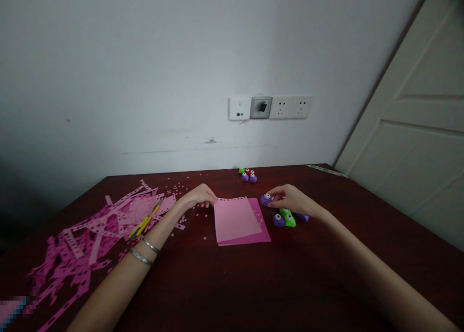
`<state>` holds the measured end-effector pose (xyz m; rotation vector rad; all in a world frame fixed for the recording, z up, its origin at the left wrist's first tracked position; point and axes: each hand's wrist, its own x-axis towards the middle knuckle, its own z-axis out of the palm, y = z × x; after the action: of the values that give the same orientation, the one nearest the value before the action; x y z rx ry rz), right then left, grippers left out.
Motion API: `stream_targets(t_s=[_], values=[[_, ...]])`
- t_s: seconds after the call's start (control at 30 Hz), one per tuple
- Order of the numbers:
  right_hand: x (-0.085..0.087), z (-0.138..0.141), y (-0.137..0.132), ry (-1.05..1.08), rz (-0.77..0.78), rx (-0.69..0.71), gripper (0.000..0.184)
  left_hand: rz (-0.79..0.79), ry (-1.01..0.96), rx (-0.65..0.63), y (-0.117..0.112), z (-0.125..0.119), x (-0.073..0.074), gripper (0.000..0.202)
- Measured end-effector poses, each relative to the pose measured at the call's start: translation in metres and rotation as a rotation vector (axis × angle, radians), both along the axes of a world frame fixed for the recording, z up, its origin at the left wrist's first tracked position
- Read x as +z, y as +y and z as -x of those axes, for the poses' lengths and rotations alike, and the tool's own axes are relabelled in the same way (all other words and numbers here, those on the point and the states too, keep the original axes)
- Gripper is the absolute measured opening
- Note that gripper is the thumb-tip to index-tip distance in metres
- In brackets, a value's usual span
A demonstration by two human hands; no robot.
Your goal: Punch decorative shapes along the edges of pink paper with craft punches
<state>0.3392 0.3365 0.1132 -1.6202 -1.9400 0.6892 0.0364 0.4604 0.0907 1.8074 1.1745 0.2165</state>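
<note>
My left hand [199, 195] pinches the upper left corner of a light pink sheet of paper [235, 221]. A row of small punched holes runs along the sheet's top edge. Underneath, a darker pink sheet [261, 225] sticks out at the right and bottom. In the fingers of my right hand [292, 199] is a small purple paper punch [266, 199] with a round white eye, just right of the papers. Below that hand stand more such punches, another purple one [278, 220] and a green one [289, 220]; some are partly hidden by the hand.
Punched pink paper strips [87, 235] are heaped on the left of the dark wooden table [224, 293], with a yellow utility knife [147, 220] on top. Tiny paper bits lie scattered near my left hand. Several eyed punches [248, 174] stand by the wall. A narrow strip [326, 170] lies back right.
</note>
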Motion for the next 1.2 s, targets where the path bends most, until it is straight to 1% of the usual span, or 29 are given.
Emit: stream_targets(t_s=[0.23, 0.53, 0.77, 0.97, 1.2], values=[[-0.006, -0.002, 0.001, -0.005, -0.033, 0.007, 0.029, 0.109, -0.086, 0.057, -0.001, 0.001, 0.0, 0.022], [-0.014, -0.001, 0.003, -0.023, -0.07, -0.032, 0.026, 0.253, -0.162, 0.009, 0.003, 0.0, -0.006, 0.025], [-0.021, 0.006, 0.005, -0.081, -0.139, -0.05, 0.023, 0.276, -0.174, -0.009, -0.002, -0.002, -0.003, 0.026], [-0.023, 0.008, 0.006, -0.072, -0.109, -0.042, 0.022, 0.289, -0.177, -0.017, -0.004, -0.003, -0.001, 0.027], [-0.022, 0.007, 0.006, -0.08, -0.109, -0.036, 0.023, 0.291, -0.163, -0.016, -0.004, -0.002, 0.001, 0.028]])
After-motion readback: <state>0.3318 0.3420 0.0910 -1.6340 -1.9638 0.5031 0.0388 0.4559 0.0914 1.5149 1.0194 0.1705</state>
